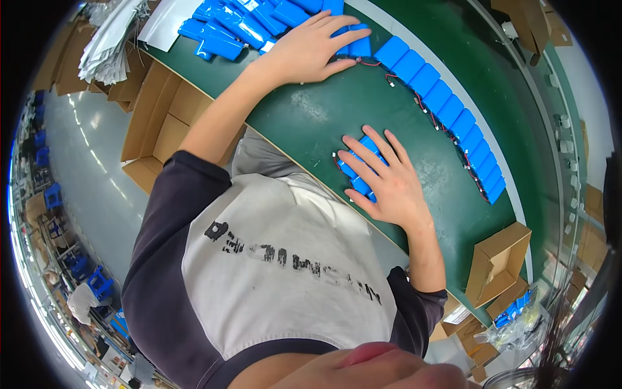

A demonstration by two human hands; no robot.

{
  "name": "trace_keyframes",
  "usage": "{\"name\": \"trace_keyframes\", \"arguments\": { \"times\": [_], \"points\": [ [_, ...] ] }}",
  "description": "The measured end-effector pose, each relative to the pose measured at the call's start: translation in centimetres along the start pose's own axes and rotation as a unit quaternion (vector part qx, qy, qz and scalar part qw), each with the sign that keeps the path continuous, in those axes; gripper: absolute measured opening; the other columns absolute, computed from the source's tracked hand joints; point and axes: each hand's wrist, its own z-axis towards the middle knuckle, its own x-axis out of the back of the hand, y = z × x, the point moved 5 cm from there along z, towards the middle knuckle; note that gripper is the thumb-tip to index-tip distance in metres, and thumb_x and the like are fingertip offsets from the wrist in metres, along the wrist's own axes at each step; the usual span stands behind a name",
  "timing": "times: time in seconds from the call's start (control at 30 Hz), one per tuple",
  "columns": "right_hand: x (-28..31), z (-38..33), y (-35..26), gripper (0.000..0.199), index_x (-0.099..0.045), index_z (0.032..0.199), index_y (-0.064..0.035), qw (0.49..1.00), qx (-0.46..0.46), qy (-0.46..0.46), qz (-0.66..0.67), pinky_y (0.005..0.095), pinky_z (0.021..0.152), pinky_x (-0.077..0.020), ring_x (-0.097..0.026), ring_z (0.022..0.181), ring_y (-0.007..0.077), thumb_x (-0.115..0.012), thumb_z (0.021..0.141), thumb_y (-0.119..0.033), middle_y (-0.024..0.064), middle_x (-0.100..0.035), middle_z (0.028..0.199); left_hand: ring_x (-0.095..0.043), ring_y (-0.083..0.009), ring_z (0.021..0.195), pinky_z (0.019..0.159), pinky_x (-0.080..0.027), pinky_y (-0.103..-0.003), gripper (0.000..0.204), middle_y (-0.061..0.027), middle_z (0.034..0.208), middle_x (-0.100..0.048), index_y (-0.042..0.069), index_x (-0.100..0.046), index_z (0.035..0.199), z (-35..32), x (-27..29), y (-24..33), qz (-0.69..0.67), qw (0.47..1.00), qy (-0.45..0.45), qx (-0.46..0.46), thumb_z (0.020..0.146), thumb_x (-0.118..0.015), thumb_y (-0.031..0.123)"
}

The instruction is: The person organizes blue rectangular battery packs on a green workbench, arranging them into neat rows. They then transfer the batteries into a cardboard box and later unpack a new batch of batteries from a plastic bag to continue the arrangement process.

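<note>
My left hand (310,50) rests at the far side of the green table, fingers stretched over blue shrink-wrapped battery packs (360,45) at the near-left end of a curved row. Its thumb lies beside a pack's red lead. My right hand (392,183) is spread, palm down, over a small group of blue battery packs (355,170) near the table's front edge. The palm hides part of that group. The row of blue packs (438,96) runs to the right, with thin wires and small white connectors on its near side. Neither hand visibly grips a pack.
A loose pile of blue packs (241,24) lies at the upper left, near white sheets (170,24). An open carton (162,120) stands left of the green table (301,107); a smaller cardboard box (497,262) sits at the right. A pale strip borders the table's far side.
</note>
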Motion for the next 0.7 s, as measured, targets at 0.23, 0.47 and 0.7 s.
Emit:
{"name": "trace_keyframes", "arguments": {
  "times": [0.23,0.47,0.7],
  "points": [
    [0.2,-0.3,0.3,0.062,-0.065,0.143,-0.0222,1.000,0.001,0.005,0.009,0.0564,0.124,-0.0356,-0.046,0.148,0.0347,-0.079,0.084,-0.034,0.0011,-0.055,0.157,-0.058,-0.0368,0.134,0.109,-0.052,-0.047,0.063,-0.0109,0.150,-0.056,0.020,-0.056,0.152,-4.6,4.0,2.8,-0.070,0.993,-0.086,0.040,0.093,-0.078,0.031],
    [1.4,-1.1,2.2,0.064,-0.069,0.139,-0.0223,0.999,-0.028,0.028,0.005,0.0559,0.121,-0.0384,-0.051,0.143,0.0351,-0.083,0.077,-0.028,0.0037,-0.058,0.155,-0.058,-0.0345,0.132,0.109,-0.051,-0.046,0.062,-0.0097,0.148,-0.057,0.019,-0.059,0.145,-5.1,4.8,3.4,-0.083,0.990,-0.113,0.018,0.089,-0.082,0.037],
    [1.4,-1.0,2.0,0.063,-0.068,0.140,-0.0223,0.999,-0.033,0.026,-0.005,0.0558,0.121,-0.0389,-0.052,0.141,0.0348,-0.083,0.079,-0.030,0.0042,-0.058,0.154,-0.057,-0.0328,0.130,0.110,-0.046,-0.049,0.066,-0.0073,0.142,-0.060,0.019,-0.060,0.145,-1.4,2.2,5.2,-0.073,0.994,-0.082,0.020,0.089,-0.080,0.046]
  ]
}}
